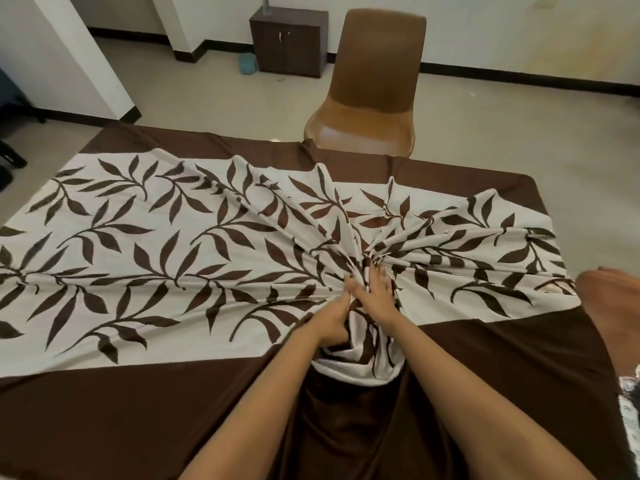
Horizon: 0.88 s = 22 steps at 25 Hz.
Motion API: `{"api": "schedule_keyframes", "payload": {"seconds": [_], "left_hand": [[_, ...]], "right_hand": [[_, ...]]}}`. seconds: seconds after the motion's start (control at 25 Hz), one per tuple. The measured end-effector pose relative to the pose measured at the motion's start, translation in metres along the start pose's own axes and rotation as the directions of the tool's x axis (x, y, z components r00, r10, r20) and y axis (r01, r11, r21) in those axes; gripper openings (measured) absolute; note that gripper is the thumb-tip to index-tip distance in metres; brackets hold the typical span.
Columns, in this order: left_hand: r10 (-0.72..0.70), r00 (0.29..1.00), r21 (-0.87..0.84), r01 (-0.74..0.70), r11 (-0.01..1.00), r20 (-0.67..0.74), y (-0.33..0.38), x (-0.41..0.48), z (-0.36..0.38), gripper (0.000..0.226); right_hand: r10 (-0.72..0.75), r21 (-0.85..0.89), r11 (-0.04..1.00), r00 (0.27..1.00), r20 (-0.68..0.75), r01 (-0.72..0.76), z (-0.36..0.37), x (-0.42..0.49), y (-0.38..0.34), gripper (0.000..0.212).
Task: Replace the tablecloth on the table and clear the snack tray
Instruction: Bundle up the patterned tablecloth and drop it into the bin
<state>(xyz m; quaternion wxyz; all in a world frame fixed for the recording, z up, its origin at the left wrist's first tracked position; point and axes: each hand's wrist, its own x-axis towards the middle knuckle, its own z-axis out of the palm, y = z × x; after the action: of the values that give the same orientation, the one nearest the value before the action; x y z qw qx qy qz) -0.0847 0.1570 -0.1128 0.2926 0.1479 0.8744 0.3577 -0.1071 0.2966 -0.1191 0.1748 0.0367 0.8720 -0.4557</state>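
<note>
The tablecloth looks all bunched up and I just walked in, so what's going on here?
A person is gathering the leaf-print tablecloth at the middle of the table. The left hand holds a grip on a bunch of the fabric, while the right hand lies on the gathered folds just beyond it. Creases fan out from that spot. The cloth still covers most of the table, over a dark brown cloth. A brown chair stands at the far side.
</note>
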Motion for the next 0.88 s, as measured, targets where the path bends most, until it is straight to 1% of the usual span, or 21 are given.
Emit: {"api": "schedule_keyframes", "payload": {"seconds": [0.08,0.16,0.2,0.24,0.28,0.32,0.36,0.4,0.44,0.48,0.52,0.56,0.6,0.64,0.68,0.72,0.76,0.8,0.84,0.88], "left_hand": [[-0.022,0.995,-0.187,0.003,0.982,-0.102,0.002,-0.003,0.017,0.103],[-0.107,0.988,-0.305,0.067,0.95,-0.115,0.002,-0.012,0.019,0.099],[-0.148,0.98,-0.345,0.093,0.934,-0.136,0.001,-0.017,0.015,0.095],[-0.182,0.964,-0.399,0.093,0.912,-0.193,-0.001,-0.025,0.01,0.086],[-0.245,0.924,-0.473,0.082,0.877,-0.295,-0.003,-0.034,0.003,0.072],[-0.341,0.849,-0.565,0.062,0.823,-0.404,-0.006,-0.045,-0.005,0.057],[-0.456,0.723,-0.621,0.048,0.782,-0.519,-0.014,-0.057,-0.01,0.048],[-0.558,0.553,-0.643,0.052,0.764,-0.619,-0.023,-0.072,-0.015,0.048],[-0.65,0.367,-0.659,0.12,0.742,-0.665,-0.039,-0.085,-0.018,0.058],[-0.739,0.205,-0.701,0.234,0.674,-0.642,-0.054,-0.098,-0.022,0.075],[-0.824,0.076,-0.76,0.346,0.55,-0.562,-0.069,-0.105,-0.026,0.093],[-0.89,-0.001,-0.806,0.427,0.411,-0.455,-0.08,-0.11,-0.029,0.108],[-0.922,-0.029,-0.816,0.477,0.327,-0.387,-0.088,-0.11,-0.032,0.12],[-0.926,0.007,-0.803,0.497,0.33,-0.376,-0.091,-0.107,-0.032,0.128],[-0.903,0.063,-0.78,0.481,0.4,-0.425,-0.089,-0.1,-0.032,0.133],[-0.863,0.123,-0.75,0.445,0.49,-0.491,-0.087,-0.091,-0.033,0.133],[-0.808,0.177,-0.709,0.4,0.581,-0.562,-0.085,-0.078,-0.035,0.128],[-0.75,0.239,-0.668,0.345,0.659,-0.617,-0.08,-0.064,-0.041,0.118],[-0.693,0.299,-0.636,0.275,0.721,-0.656,-0.076,-0.048,-0.047,0.106],[-0.633,0.376,-0.606,0.205,0.769,-0.677,-0.07,-0.031,-0.054,0.091]], "right_hand": [[-0.015,-0.046,0.999,1.0,-0.004,0.015,0.004,0.006,0.001,0.092],[0.008,-0.15,0.989,1.0,-0.009,-0.009,0.007,0.011,0.003,0.095],[0.013,-0.236,0.972,1.0,-0.013,-0.016,0.009,0.013,0.005,0.095],[0.011,-0.327,0.945,1.0,-0.015,-0.015,0.011,0.015,0.005,0.095],[0.004,-0.392,0.92,1.0,-0.014,-0.009,0.011,0.015,0.005,0.093],[-0.003,-0.418,0.908,1.0,-0.008,-0.001,0.01,0.016,0.004,0.092],[-0.006,-0.419,0.908,1.0,0.005,0.008,0.01,0.016,0.003,0.089],[-0.009,-0.412,0.911,1.0,0.017,0.015,0.009,0.016,0.002,0.087],[-0.01,-0.414,0.91,1.0,0.026,0.02,0.008,0.016,0.002,0.084],[-0.007,-0.427,0.904,0.999,0.033,0.021,0.008,0.016,0.002,0.082],[-0.004,-0.443,0.896,0.999,0.04,0.022,0.007,0.016,0.001,0.079],[-0.006,-0.458,0.889,0.999,0.047,0.027,0.007,0.016,0.002,0.077],[-0.014,-0.471,0.881,0.998,0.056,0.039,0.008,0.016,0.002,0.075],[-0.023,-0.482,0.875,0.998,0.065,0.052,0.009,0.016,0.003,0.073],[-0.032,-0.493,0.868,0.997,0.071,0.063,0.01,0.016,0.004,0.072],[-0.038,-0.503,0.861,0.996,0.075,0.071,0.01,0.017,0.005,0.072],[-0.041,-0.511,0.856,0.996,0.079,0.076,0.01,0.018,0.006,0.071],[-0.049,-0.521,0.849,0.995,0.087,0.088,0.01,0.018,0.007,0.07],[-0.065,-0.534,0.838,0.993,0.099,0.108,0.01,0.018,0.009,0.069],[-0.087,-0.549,0.824,0.989,0.119,0.138,0.01,0.018,0.012,0.068]]}}
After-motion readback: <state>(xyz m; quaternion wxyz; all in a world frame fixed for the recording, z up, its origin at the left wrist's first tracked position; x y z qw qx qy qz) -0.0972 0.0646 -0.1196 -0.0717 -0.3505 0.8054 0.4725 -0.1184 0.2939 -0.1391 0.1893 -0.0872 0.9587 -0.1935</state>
